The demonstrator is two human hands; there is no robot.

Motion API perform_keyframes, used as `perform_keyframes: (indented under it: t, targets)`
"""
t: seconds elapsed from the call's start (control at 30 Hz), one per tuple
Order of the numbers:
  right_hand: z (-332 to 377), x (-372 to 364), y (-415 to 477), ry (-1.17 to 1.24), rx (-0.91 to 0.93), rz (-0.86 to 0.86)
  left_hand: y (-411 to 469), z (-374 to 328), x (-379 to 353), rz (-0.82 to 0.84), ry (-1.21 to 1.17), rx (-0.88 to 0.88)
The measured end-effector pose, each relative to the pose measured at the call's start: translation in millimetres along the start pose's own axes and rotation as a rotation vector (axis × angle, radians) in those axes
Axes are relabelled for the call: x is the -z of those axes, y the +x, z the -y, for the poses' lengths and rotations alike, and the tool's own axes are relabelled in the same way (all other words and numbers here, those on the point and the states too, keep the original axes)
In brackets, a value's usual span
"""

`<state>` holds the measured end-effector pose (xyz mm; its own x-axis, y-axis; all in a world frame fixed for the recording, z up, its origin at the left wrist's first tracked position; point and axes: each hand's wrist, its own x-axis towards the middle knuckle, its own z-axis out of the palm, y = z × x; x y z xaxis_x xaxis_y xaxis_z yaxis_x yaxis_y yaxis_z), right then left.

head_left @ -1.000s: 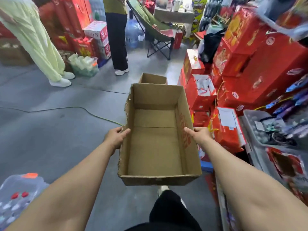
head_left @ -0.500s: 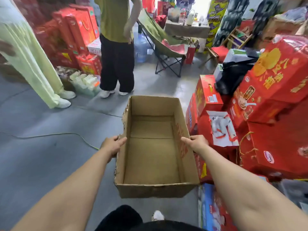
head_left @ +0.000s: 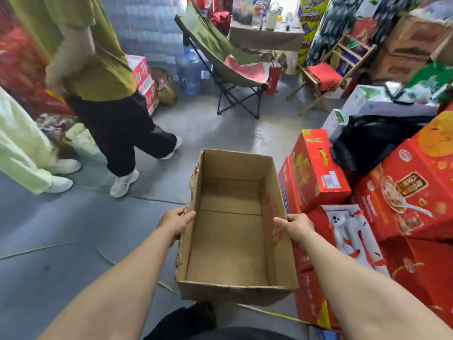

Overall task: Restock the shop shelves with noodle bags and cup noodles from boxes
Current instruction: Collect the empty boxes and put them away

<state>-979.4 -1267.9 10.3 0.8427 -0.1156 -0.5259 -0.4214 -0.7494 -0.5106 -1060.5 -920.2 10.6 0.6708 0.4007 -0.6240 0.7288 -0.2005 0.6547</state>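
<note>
An open brown cardboard box [head_left: 230,244] hangs in front of me above the grey floor, with nothing inside it. My left hand [head_left: 175,223] grips its left wall at mid-length, thumb over the rim. My right hand [head_left: 297,225] grips the right wall the same way, beside red printing on the inner face. No noodle bags or cup noodles show in the box.
Red gift cartons [head_left: 318,173] are stacked close on my right. Two people stand at the left, one in black trousers [head_left: 117,133], one in pale green [head_left: 22,153]. A folding chair [head_left: 228,69], a water jug [head_left: 192,69] and a small table [head_left: 267,38] stand ahead.
I have walked forward carrying the box, and the view has tilted up. The person in black trousers now strides closer at my left. The shelf with packets at my right has dropped out of view.
</note>
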Motion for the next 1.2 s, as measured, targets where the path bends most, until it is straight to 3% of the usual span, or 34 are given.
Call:
perform_keyframes:
  t: [0.27,0.6,0.9,1.2]
  targets:
    - [51,-7,87,0.031,-0.115,-0.004,101,-79,0,0.029,0.126,0.006]
    - [81,11,142,-0.018,-0.077,0.003,153,-115,-15,-0.012,0.157,0.019]
    - [92,16,167,-0.190,-0.075,0.171,158,-129,-40,-0.026,0.299,0.076]
    - [103,53,158,-0.253,-0.034,0.126,137,-193,-54,0.055,0.437,-0.156]
